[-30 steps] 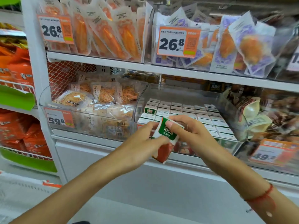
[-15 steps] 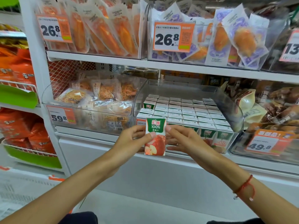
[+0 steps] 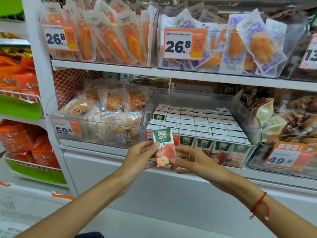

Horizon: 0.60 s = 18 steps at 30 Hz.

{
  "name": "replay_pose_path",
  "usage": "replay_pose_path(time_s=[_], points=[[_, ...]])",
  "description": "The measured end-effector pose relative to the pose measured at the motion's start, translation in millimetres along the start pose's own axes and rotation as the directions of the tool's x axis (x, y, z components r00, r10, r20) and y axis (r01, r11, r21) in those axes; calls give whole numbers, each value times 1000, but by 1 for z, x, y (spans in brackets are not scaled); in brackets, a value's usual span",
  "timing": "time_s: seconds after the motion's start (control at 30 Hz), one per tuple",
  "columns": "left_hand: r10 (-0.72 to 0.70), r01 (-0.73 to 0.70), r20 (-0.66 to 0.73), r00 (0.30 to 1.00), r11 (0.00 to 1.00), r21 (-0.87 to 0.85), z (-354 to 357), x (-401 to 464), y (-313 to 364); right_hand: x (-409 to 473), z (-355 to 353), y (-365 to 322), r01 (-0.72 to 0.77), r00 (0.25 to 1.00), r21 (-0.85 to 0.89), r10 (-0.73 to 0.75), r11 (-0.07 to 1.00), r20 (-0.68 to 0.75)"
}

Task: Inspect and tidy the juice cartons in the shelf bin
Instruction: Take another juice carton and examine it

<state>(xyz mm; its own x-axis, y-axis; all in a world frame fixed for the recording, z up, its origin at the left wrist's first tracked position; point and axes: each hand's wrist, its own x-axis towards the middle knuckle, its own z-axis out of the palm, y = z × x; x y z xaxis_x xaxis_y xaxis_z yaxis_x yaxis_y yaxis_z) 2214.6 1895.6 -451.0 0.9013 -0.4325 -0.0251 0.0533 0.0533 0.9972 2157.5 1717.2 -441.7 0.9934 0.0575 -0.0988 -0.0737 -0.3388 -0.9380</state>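
Note:
A small juice carton [image 3: 165, 146], green on top with a red apple picture below, stands upright in front of the shelf. My left hand [image 3: 140, 156] grips its left edge with the thumb across the front. My right hand [image 3: 190, 159] holds its lower right side with its fingertips. Behind it, the clear plastic shelf bin [image 3: 252, 121] holds several rows of the same cartons [image 3: 197, 122], packed upright with white tops showing. A gap shows at the bin's front left corner.
A clear bin of bagged snacks [image 3: 103, 117] sits to the left, and bagged goods [image 3: 291, 117] fill the bin on the right. Orange price tags [image 3: 185, 43] hang on the shelf above. A white shelf ledge [image 3: 223, 176] runs below the bins.
The carton has turned from tilted to upright with its front facing me. My right hand has slid from the carton's top down to its lower right side.

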Motion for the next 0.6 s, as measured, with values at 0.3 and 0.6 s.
replay_pose_path(time_s=[0.3,0.6], points=[[69,-61,-106,992,995,82,-1,1,-6,1,8,3,103,960,-224,-156,969,-231],[-50,41,136,989,997,71,-6,-2,3,-6,16,0,228,930,-337,-306,914,-203]])
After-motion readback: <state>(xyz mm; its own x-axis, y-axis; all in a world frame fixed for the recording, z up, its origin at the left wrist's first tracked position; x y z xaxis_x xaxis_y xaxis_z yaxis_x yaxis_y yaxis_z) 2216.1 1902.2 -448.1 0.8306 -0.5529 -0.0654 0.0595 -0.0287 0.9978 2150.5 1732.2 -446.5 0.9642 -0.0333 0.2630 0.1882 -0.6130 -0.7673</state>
